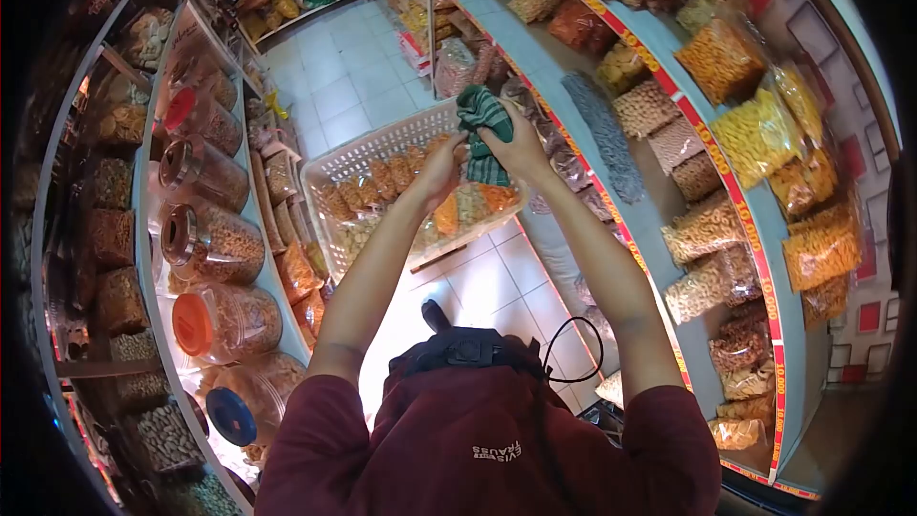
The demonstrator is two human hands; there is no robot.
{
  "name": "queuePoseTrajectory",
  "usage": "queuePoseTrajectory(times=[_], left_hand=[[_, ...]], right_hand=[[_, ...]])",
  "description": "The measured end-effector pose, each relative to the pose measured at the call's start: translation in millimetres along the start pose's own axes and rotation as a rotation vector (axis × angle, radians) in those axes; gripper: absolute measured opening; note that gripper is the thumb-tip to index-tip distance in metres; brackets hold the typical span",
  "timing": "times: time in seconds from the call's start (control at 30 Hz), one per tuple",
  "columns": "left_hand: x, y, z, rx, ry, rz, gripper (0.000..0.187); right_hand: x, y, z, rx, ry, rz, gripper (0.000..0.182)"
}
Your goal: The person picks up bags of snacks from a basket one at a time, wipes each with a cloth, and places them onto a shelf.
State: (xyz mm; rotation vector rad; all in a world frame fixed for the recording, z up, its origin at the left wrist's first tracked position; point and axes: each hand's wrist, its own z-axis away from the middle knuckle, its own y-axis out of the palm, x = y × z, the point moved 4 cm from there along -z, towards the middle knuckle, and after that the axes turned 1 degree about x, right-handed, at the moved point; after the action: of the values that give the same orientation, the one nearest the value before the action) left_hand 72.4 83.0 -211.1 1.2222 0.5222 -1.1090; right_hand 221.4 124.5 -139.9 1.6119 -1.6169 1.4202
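A green checked cloth [484, 117] is bunched up between my two hands, above the right side of a white plastic basket [330, 164]. My right hand [519, 145] is closed around the cloth from the right. At its left edge, my left hand [442, 170] pinches the fabric, with the fingertips partly hidden. Under my hands, the basket holds several clear packs of orange and pale snacks [382, 182]. What supports the basket is mostly out of sight.
Shelves on the right [659, 258] carry bagged snacks and a grey-blue cloth [602, 134]. On the left, several lidded jars [224, 320] line a shelf beside the narrow aisle. White floor tiles [330, 67] run toward more stocked shelves at the back.
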Motion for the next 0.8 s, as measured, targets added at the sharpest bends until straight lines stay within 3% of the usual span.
queuePoseTrajectory(times=[0.07,0.17,0.27,0.4,0.5,0.57,0.67,0.73,0.8], left_hand=[[0,-27,4,-0.061,-0.075,-0.004,0.066],[17,-85,-6,-0.238,-0.059,0.091,0.071],[59,-150,-31,-0.309,-0.135,0.127,0.066],[106,-191,-47,-0.432,-0.206,0.103,0.06],[124,-201,-69,-0.439,-0.283,0.06,0.058],[135,-204,-94,-0.456,-0.32,0.025,0.059],[150,-200,-137,-0.473,-0.332,0.024,0.049],[162,-201,-165,-0.444,-0.379,-0.001,0.059],[163,-197,-186,-0.44,-0.438,-0.042,0.062]], right_hand=[[-40,20,-7,-0.044,0.113,0.014,0.05],[-89,34,-9,-0.11,0.222,0.151,0.045],[-164,43,5,-0.041,0.495,0.232,0.042],[-207,42,23,0.043,0.878,0.212,0.043],[-282,57,38,0.068,0.911,0.274,0.043],[-291,73,35,0.054,0.841,0.122,0.044],[-341,109,34,0.151,0.973,-0.098,0.042],[-372,133,32,0.19,1.064,-0.249,0.041],[-412,148,32,0.233,1.095,-0.165,0.057]])
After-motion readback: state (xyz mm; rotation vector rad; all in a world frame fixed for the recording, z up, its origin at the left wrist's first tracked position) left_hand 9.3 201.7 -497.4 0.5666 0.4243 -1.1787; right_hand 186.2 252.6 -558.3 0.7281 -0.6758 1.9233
